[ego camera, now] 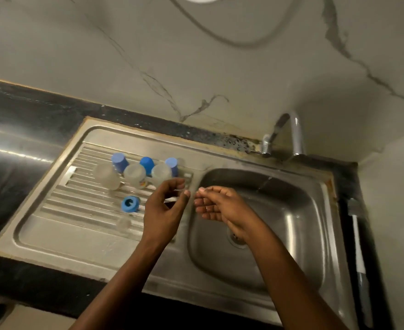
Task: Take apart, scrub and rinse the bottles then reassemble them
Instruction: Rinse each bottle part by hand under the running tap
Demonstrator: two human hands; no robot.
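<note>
My left hand (166, 207) hangs mid-frame over the drainboard (53, 234) edge, fingers curled toward the thumb, and I cannot tell whether they pinch anything. My right hand (216, 203) is just beside it over the sink bowl (291, 234), fingers loose, apart and empty. Left of my left hand lie a small clear piece (124, 223) and the blue ring (130, 204), and farther up-left 3 upturned bottles (135, 175) stand before 3 blue caps (146, 163), so I judge the left hand nearer for reassembly.

Left hand (166, 206) curled, right hand (216, 203) relaxed at sink (291, 222) edge; three upturned bottles (134, 175) on drainboard (77, 229).
</note>
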